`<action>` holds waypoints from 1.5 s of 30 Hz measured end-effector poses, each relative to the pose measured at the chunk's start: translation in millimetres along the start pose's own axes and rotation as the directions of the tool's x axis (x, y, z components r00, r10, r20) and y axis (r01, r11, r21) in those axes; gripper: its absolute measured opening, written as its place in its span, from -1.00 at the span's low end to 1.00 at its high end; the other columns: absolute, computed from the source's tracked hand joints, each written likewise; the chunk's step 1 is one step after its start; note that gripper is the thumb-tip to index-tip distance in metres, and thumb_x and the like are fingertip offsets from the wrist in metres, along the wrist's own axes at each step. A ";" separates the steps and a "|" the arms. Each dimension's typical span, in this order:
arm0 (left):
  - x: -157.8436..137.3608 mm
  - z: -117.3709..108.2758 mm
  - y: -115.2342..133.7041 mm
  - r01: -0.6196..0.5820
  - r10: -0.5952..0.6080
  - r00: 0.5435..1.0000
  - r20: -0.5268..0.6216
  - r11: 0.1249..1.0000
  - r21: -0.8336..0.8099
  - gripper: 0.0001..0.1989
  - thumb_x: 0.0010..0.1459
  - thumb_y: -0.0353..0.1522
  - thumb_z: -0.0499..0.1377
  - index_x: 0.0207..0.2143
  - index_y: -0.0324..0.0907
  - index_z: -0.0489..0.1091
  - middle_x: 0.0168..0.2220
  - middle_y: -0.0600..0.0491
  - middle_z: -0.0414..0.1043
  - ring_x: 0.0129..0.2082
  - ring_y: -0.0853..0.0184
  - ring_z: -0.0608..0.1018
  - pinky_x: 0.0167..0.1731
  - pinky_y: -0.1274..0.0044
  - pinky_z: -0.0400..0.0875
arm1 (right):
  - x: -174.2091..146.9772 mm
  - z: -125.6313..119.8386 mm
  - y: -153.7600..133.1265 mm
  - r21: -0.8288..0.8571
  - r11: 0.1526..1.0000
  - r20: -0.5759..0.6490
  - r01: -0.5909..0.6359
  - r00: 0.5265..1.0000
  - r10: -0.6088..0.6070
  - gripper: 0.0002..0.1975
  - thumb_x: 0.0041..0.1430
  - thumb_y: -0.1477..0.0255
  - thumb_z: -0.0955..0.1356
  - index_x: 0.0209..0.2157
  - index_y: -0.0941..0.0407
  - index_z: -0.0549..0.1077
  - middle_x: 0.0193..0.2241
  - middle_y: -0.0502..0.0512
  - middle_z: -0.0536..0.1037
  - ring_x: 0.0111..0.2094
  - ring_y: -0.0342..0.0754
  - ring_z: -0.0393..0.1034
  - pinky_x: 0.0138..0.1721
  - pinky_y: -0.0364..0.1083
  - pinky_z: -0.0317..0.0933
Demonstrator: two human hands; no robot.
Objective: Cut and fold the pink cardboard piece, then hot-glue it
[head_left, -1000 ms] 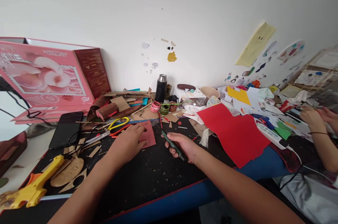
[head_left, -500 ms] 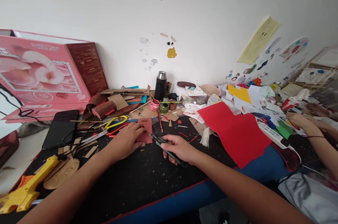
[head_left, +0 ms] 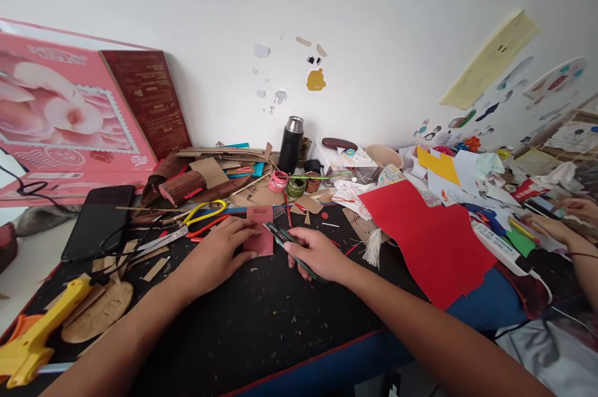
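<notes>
Both hands busy: your left hand presses flat, pinning the red card; right hand clamps the utility knife, blade at its edge.

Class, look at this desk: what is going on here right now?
A person works at a cluttered black mat. The left hand presses flat on a small red card piece. The right hand grips a dark green craft knife, its tip at the card's right edge. Another person's hands are busy at the far right.

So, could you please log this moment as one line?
left hand: pressing red card piece | right hand: holding utility knife | surface: black mat
</notes>
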State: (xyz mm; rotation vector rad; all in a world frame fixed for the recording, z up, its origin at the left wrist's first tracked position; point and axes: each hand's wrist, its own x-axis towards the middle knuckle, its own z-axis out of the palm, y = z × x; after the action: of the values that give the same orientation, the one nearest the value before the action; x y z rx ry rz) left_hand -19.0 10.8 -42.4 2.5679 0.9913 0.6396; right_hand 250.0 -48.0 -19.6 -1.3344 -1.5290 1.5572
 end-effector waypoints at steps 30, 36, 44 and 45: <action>17.1 -18.6 1.2 0.126 -0.245 0.952 0.182 0.859 0.497 -0.81 0.26 -0.27 0.15 -0.20 -0.15 0.51 -0.10 -0.19 0.56 0.01 -0.03 0.59 0.08 0.19 0.45 | 3.6 -7.0 30.7 0.332 0.933 -0.172 0.142 0.981 -0.088 -0.51 0.24 -0.03 0.42 -0.07 0.08 0.38 -0.50 -0.12 0.49 -0.70 -0.18 0.34 -0.68 -0.18 0.22; 16.4 -19.3 20.1 -0.001 -0.189 0.938 0.292 0.839 0.545 -0.72 0.27 -0.51 0.02 -0.28 -0.23 0.55 -0.28 -0.22 0.56 -0.23 -0.01 0.64 -0.13 0.22 0.49 | 3.1 -6.7 31.2 0.326 0.933 -0.182 0.155 0.978 -0.099 -0.54 0.26 -0.01 0.41 -0.08 0.08 0.38 -0.51 -0.12 0.48 -0.70 -0.18 0.33 -0.68 -0.17 0.22; -21.5 -25.0 17.0 -0.075 -0.126 0.935 0.332 0.844 0.530 -0.62 0.25 -0.54 0.00 -0.08 -0.14 0.56 -0.05 -0.18 0.61 -0.03 0.01 0.62 0.03 0.20 0.48 | 0.8 -6.8 30.1 0.302 0.943 -0.165 0.137 0.982 -0.090 -0.57 0.29 0.02 0.40 -0.07 0.08 0.39 -0.49 -0.12 0.48 -0.68 -0.18 0.34 -0.66 -0.16 0.25; -26.9 -26.7 14.4 -0.077 -0.107 0.938 0.330 0.863 0.499 -0.63 0.27 -0.51 0.00 -0.07 -0.12 0.56 -0.03 -0.16 0.61 -0.02 0.02 0.62 0.05 0.21 0.47 | 0.8 -6.8 30.2 0.301 0.944 -0.162 0.136 0.983 -0.090 -0.57 0.29 0.02 0.40 -0.08 0.08 0.39 -0.49 -0.11 0.48 -0.68 -0.18 0.34 -0.66 -0.17 0.25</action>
State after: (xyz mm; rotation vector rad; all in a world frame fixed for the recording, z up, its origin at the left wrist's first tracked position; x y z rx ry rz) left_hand -42.5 -14.7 -21.2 2.9618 1.1690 -0.1199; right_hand 263.1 -50.1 -47.6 -1.1337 -1.1908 1.5177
